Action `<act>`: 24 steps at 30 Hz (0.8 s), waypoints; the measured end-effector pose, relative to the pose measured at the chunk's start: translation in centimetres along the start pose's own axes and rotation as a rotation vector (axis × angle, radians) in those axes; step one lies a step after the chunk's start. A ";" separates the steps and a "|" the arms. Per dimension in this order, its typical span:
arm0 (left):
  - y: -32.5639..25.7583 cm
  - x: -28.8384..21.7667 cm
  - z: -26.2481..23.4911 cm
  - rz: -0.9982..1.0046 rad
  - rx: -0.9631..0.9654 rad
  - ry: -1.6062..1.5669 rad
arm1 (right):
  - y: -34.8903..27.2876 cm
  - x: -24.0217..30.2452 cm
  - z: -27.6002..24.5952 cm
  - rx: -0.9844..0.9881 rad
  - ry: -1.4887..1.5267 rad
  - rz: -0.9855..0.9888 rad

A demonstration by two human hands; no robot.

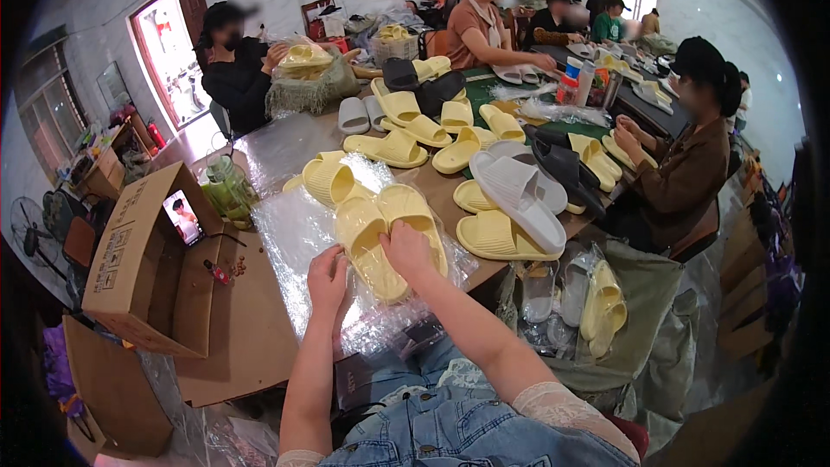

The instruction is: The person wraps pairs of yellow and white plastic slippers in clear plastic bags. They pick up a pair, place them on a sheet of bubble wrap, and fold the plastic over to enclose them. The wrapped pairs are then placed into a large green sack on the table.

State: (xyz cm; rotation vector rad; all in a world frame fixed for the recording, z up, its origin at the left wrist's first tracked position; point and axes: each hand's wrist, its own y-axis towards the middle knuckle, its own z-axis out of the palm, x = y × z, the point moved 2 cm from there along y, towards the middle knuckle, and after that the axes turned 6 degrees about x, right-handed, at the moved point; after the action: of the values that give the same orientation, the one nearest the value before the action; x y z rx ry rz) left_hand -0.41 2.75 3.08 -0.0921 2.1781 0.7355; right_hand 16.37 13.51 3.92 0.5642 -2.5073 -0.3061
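Yellow slipper pair point(391, 238) lies on clear plastic sheeting point(294, 242) at table's point(285, 149) near edge; left hand point(327, 281) and right hand point(406, 249) both clamped on it. Cardboard box point(138, 268) at 9 o'clock, slipper piles point(450, 134) at 12, seated workers beyond, windowed white room.
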 end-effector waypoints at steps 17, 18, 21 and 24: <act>-0.3 3.1 0.9 -0.267 -0.098 -0.505 | -13.3 -5.6 -12.3 0.176 0.435 -0.136; -0.5 3.7 1.1 -0.270 -0.068 -0.696 | -13.9 -5.4 -14.9 0.145 0.449 -0.159; -0.1 4.0 1.3 -0.158 -0.079 -0.432 | -14.3 -8.0 -20.7 -0.105 0.328 -0.192; 0.0 3.9 0.5 -0.073 -0.031 -0.273 | -12.5 -13.3 -27.8 -0.421 0.087 0.005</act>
State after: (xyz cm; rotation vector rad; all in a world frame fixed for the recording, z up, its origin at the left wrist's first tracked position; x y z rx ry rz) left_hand -2.62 3.71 -0.03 -0.0821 1.8946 0.6978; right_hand 46.12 5.75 16.63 0.3891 -2.2663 -0.7659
